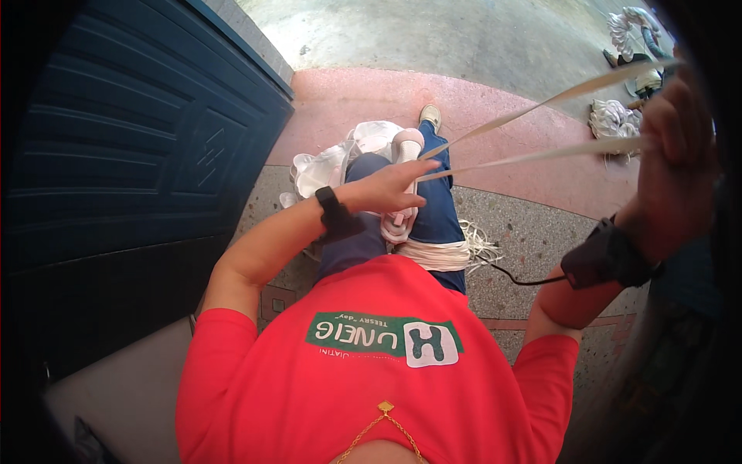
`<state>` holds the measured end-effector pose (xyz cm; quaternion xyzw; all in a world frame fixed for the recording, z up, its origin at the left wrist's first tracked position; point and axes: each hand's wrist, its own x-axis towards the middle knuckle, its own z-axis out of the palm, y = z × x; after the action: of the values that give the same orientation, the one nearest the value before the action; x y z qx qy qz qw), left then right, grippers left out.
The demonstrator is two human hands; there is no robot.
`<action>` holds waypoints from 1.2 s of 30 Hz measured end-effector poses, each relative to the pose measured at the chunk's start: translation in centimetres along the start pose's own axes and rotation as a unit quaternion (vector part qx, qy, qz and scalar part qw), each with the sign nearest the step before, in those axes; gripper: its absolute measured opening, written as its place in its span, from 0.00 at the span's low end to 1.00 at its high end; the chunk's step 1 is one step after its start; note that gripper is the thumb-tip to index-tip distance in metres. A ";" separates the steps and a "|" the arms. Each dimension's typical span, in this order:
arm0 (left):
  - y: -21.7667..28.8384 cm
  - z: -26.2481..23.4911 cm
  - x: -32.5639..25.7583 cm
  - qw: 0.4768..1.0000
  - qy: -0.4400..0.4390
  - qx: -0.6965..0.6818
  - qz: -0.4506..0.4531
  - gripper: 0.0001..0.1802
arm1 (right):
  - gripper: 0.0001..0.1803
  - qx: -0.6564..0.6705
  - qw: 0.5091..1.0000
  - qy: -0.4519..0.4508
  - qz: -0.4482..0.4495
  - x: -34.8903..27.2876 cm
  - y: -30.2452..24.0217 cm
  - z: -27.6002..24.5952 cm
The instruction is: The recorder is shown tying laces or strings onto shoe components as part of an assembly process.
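A white and pink shoe [396, 226] rests across my thighs, its middle hidden beneath my left hand [382, 188]. That hand lies over it with fingers stretched out and the thumb apart. Raised at the far right, my right hand [679, 127] is closed on a shoelace, flat and off-white. Two taut strands of the shoelace [533, 153] run from beside my left fingertips up to the right fist. More off-white laces [435, 255] are gathered across my thigh, their loose ends [483, 243] hanging past its right side.
White shoe pieces [321, 168] are heaped beside my left knee. A dark blue door [147, 131] stands close on the left. White bundles [614, 118] lie on the floor at the right, near another person's sleeve [653, 42]. A black cable [518, 280] leads to my right wrist device [607, 255].
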<state>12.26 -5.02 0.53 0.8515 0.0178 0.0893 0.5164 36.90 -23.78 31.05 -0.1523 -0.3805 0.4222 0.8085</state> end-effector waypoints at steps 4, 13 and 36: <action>5.2 -3.1 2.7 0.982 -0.124 -0.138 -0.023 0.16 | 0.08 -0.147 0.987 0.064 0.019 1.2 -1.4 -3.2; -5.8 -30.9 -12.7 0.803 0.434 -0.380 -0.150 0.14 | 0.13 -0.095 0.906 0.410 0.046 -24.8 -14.6 -33.6; -8.5 1.9 -6.9 0.960 0.167 0.077 -0.210 0.10 | 0.17 -0.712 0.588 0.067 0.379 -21.9 33.0 -20.0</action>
<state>6.30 -3.54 -8.70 0.8386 0.2889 0.1179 0.4465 25.33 -20.08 -11.57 -0.8373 -0.4126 0.2733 0.2324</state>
